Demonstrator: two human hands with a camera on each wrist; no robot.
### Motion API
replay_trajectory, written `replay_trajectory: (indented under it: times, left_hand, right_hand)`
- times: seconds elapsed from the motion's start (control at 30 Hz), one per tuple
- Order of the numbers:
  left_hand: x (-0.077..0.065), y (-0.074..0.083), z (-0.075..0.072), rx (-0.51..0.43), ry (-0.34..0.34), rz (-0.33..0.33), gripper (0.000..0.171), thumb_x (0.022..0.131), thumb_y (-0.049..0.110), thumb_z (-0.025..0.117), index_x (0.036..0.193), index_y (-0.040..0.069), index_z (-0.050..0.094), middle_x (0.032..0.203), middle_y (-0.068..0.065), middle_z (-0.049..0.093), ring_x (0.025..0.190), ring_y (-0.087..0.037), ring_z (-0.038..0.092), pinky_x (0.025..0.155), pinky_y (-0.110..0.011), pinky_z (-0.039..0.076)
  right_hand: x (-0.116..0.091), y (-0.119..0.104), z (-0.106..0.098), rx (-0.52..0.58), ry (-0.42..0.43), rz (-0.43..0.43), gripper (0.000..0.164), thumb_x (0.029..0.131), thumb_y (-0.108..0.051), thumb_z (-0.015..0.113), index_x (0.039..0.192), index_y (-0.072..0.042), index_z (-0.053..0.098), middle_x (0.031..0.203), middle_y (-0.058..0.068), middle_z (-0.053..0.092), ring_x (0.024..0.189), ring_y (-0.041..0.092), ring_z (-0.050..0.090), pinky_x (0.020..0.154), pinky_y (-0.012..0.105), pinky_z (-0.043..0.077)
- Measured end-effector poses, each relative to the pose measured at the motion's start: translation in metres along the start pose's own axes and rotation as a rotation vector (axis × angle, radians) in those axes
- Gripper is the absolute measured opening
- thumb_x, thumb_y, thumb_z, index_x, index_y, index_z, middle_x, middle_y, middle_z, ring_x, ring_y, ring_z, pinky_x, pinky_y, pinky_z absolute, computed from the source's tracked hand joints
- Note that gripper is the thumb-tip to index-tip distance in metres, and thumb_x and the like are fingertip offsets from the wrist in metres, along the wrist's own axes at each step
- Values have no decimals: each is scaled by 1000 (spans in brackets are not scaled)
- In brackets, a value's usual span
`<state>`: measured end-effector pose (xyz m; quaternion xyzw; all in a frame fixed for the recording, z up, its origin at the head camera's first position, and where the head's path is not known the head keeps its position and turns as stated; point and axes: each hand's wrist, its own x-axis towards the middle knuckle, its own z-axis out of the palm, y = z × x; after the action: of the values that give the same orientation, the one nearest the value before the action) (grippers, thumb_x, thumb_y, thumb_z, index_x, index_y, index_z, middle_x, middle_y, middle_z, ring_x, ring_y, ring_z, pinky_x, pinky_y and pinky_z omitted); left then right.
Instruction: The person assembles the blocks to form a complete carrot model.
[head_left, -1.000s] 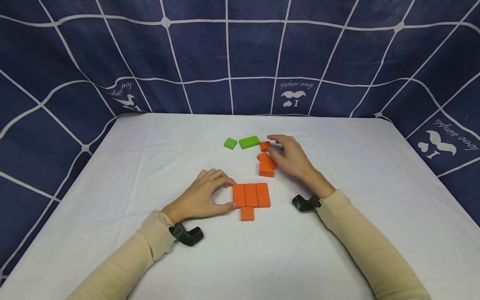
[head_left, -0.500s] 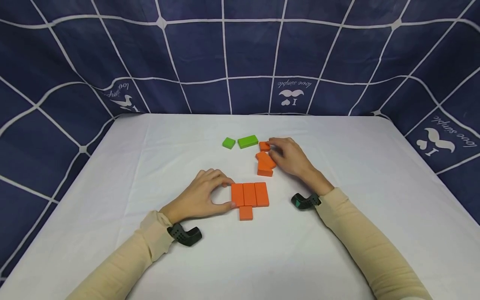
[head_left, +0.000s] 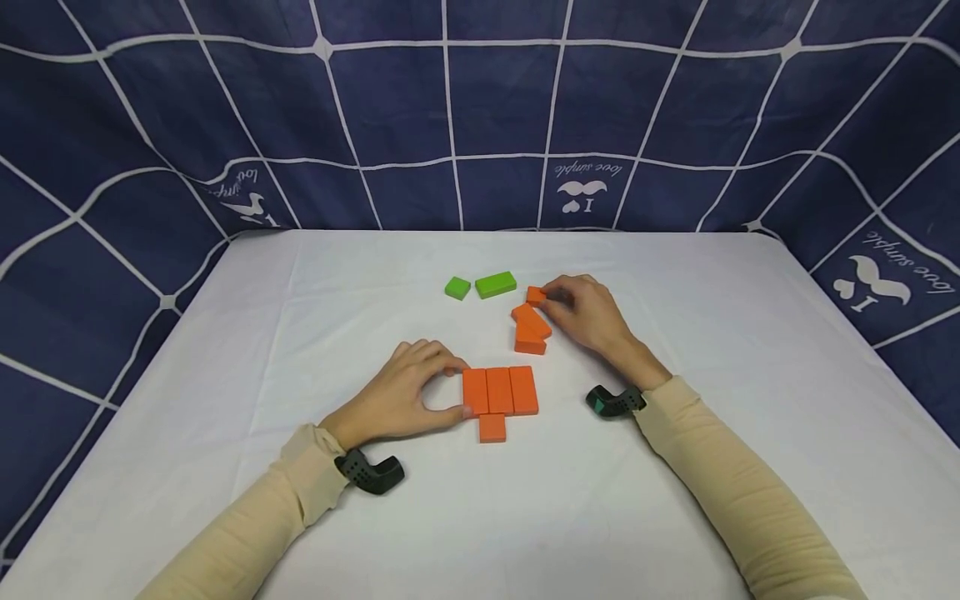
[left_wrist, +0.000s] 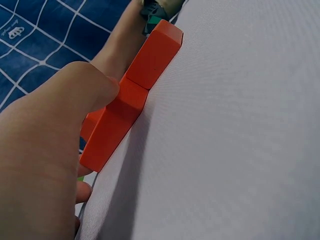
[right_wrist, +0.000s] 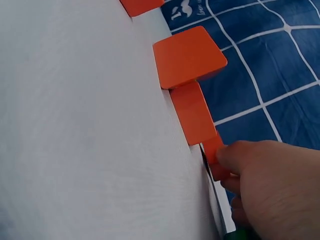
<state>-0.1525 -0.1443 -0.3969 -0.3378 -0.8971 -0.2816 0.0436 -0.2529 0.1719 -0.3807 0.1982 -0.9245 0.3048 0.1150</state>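
R hand [head_left: 588, 312]: thumb+finger pinch sm orange block [head_left: 535, 295], just beyond loose orange blks [head_left: 530, 335] | L hand [head_left: 408, 390]: thumb+finger grip L end block [head_left: 476, 392] of orange row [head_left: 500, 390] | risk: low drag may clip loose orange blks; hard L squeeze, skewed row

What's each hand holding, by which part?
Left hand: leftmost orange rectangular block, by its near and far ends. Right hand: small orange square block, by its right side.

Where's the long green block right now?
Near the middle of the head view, the long green block lies between the small green block on its left and the small orange block, which the right hand pinches, on its right.
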Motion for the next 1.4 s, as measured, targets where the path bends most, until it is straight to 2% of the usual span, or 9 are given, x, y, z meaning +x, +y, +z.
replay_trajectory:
  times: [0.2,0.53,0.9,1.07,1.17,1.4]
  left_hand:
    - [-1,0,0,-3,-2,-3,48,84,51,79,122,23,68,107,13,58,104,-7,50,91,-36,34]
    - [0,1,1,-1,-9,-4,49,84,51,78,122,23,68,107,12,58,104,-7,50,92,-37,35]
    - [-1,1,1,-5,-4,-3,48,84,51,78,122,23,68,107,12,58,104,-7,50,91,-37,34]
    - [-1,0,1,-3,-1,1,49,84,50,79,122,22,68,106,12,58,104,-7,50,91,-36,34]
    - [-2,1,0,-5,2,0,48,83,50,79,122,22,68,106,12,58,104,-7,50,91,-36,34]
    - [-1,2,-1,-8,-1,1,48,84,49,79,122,23,68,106,12,58,104,-7,50,92,-37,34]
  right_hand:
    - [-3,1,-4,34,63,19,24,94,-22,75,113,-8,78,110,11,76,101,30,66,90,47,51]
    - [-12,-6,-14,75,130,-30,22,91,-18,80,110,-7,79,108,11,77,102,31,68,86,46,56]
    - [-26,-26,-25,145,127,-95,22,88,-16,82,109,-8,80,106,8,78,102,27,67,86,48,56]
    - [-36,-32,-29,176,111,-120,22,87,-15,83,108,-12,80,108,4,77,101,24,66,86,49,56]
    - [-42,-35,-31,184,112,-155,22,86,-12,83,107,-14,80,107,1,77,100,21,66,85,44,55]
    - [-54,-43,-35,211,68,-213,21,85,-10,83,105,-16,80,106,-4,76,105,12,64,87,24,52]
